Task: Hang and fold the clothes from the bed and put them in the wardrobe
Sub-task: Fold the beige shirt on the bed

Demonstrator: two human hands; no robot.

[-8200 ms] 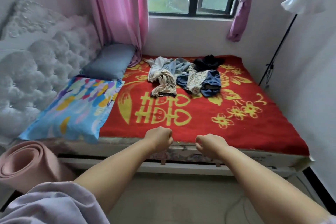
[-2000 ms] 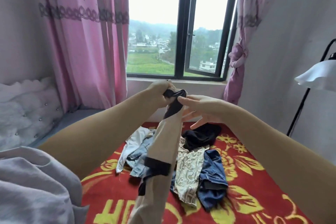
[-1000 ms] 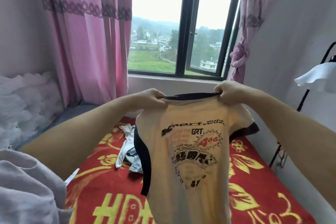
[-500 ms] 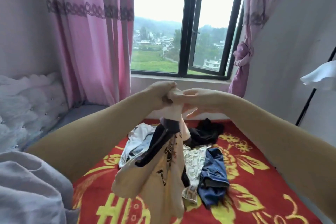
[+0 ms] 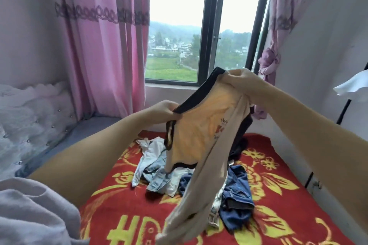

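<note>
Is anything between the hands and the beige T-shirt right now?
No. Both the left hand and the right hand already grip the beige, dark-trimmed T-shirt at its top edge, above the clothes pile. No wardrobe is in view.

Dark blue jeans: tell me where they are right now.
The dark blue jeans lie on the red blanket, right side of the clothes pile, below the beige T-shirt held up by both hands.

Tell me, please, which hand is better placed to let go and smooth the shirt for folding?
Probably the left hand. It only pinches the dark collar edge of the beige T-shirt, lower and nearer the bed. The right hand has the higher grip, and most of the cloth hangs from it.
</note>
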